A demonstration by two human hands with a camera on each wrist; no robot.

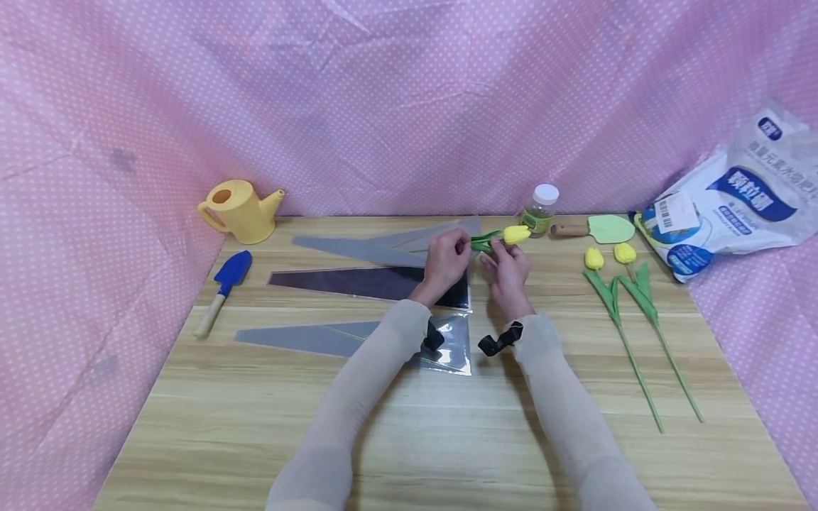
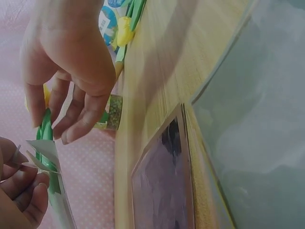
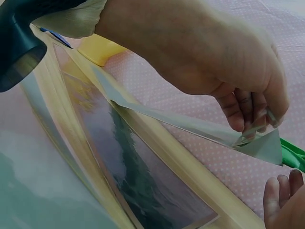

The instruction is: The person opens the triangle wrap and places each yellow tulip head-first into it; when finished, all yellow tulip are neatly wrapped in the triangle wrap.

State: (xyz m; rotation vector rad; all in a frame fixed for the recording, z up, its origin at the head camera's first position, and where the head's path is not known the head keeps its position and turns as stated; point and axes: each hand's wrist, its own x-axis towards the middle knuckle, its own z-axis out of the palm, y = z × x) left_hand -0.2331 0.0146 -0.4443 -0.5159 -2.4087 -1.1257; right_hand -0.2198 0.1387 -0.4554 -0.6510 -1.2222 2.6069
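My left hand (image 1: 447, 259) pinches the mouth edge of a grey-backed clear flower sleeve (image 3: 190, 129), raised off the tabletop at this end. A yellow artificial tulip (image 1: 516, 234) lies partly in that sleeve, its stem showing through the film. Its yellow head and green leaves (image 2: 45, 126) stick out of the mouth. Just right of the opening, my right hand (image 1: 509, 273) holds the tulip between thumb and fingers near the leaves and head. Nearer to me lie a dark sleeve (image 1: 345, 282) and another grey one (image 1: 294, 337), the latter partly covered by my left forearm.
Two yellow tulips (image 1: 594, 259) lie at the right. Along the back stand a yellow watering can (image 1: 239, 213) and a white-capped bottle (image 1: 540, 209), beside a green trowel (image 1: 610, 228). A blue trowel (image 1: 233, 270) lies left; a white bag (image 1: 735, 199) leans at the right corner.
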